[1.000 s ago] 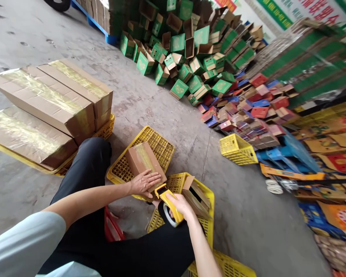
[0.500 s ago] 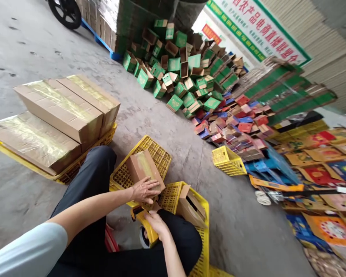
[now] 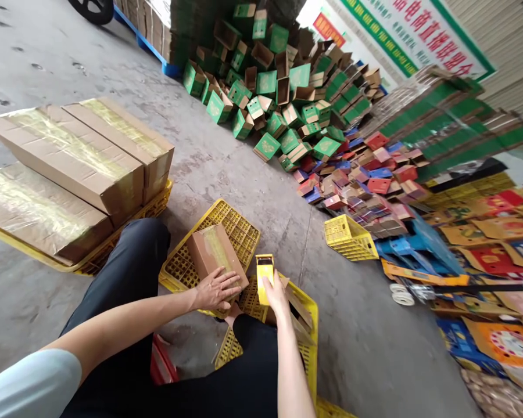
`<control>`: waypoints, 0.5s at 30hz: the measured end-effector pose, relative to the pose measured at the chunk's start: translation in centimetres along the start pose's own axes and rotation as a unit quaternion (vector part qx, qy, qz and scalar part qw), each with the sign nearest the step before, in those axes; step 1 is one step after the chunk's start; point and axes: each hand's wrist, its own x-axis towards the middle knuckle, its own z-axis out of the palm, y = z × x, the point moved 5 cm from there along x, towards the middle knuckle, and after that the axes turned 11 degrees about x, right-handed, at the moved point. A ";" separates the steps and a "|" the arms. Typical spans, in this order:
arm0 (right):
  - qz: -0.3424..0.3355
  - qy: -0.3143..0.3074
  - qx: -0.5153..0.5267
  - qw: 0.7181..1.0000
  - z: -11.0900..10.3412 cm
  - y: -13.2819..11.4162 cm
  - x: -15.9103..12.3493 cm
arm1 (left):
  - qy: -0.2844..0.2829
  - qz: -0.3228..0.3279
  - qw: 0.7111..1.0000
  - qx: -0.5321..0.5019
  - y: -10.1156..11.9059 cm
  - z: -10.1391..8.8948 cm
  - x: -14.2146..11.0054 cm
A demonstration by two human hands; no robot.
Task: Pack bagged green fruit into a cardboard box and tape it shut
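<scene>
A small brown cardboard box [image 3: 213, 247] with clear yellowish tape along its top lies on an upturned yellow plastic crate [image 3: 239, 223]. My left hand [image 3: 218, 288] rests flat on the near end of the box, fingers spread. In my right hand [image 3: 276, 295] is a yellow tape dispenser [image 3: 265, 273], held up to the right of the box and apart from it. Below that hand, a second yellow crate [image 3: 312, 325] holds another cardboard box [image 3: 298, 313], partly hidden by my forearm and knee.
Large taped cartons [image 3: 82, 151] are stacked in a yellow crate at the left. Green boxes [image 3: 268, 145] and red and blue boxes [image 3: 379, 186] lie heaped ahead. A small yellow crate [image 3: 348, 237] stands on the floor at right, near flattened colourful cartons [image 3: 505, 342] and a red object [image 3: 161, 363] by my leg.
My right hand has lifted the tape dispenser from low beside my knee up and to the right of the box. My left hand stays on the box. The view has shifted slightly.
</scene>
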 end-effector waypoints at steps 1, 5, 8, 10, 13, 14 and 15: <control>0.000 -0.006 -0.018 1.000 1.2 -0.6 2.0 | -0.001 -0.002 1.000 0.002 0.0 0.0 0.0; -0.043 -0.078 -0.095 0.992 6.6 -2.4 7.9 | -0.010 -0.004 1.000 -0.004 0.1 -0.2 0.4; -0.069 -0.118 -0.112 0.984 9.9 -2.5 10.2 | -0.024 -0.007 1.000 -0.018 -0.1 -0.7 0.7; -0.066 -0.132 -0.089 0.985 11.3 -1.9 11.0 | -0.038 -0.005 0.999 -0.032 -0.2 -1.1 0.8; -0.059 -0.135 -0.048 0.988 11.8 -0.5 11.3 | -0.063 0.008 0.997 -0.054 -0.3 -1.4 0.7; -0.055 -0.124 -0.036 0.990 11.3 0.0 11.2 | -0.070 0.013 0.996 -0.060 -0.3 -1.4 0.7; -0.050 -0.107 -0.027 0.993 10.7 0.4 10.8 | -0.075 0.017 0.995 -0.067 -0.2 -1.3 0.8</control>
